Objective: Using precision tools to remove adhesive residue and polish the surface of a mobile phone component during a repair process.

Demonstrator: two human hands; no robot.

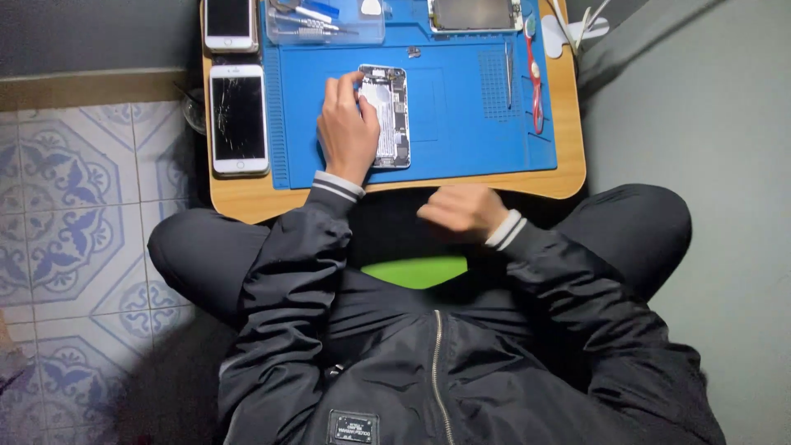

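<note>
An opened phone body (389, 115) with bare circuitry lies on a blue work mat (461, 124). My left hand (348, 128) rests on the phone's left side, fingers curled over its edge. My right hand (461, 210) hovers below the near edge of the small wooden table (568, 177), above my lap, blurred, fingers loosely curled; whether it holds anything I cannot tell.
A white phone with a cracked screen (238, 119) lies left of the mat, another white phone (229, 23) beyond it. A clear tool tray (325, 25), a removed screen (475, 14), tweezers (509, 74) and a red tool (535, 82) sit on the mat. Patterned floor tiles (66, 222) lie at left.
</note>
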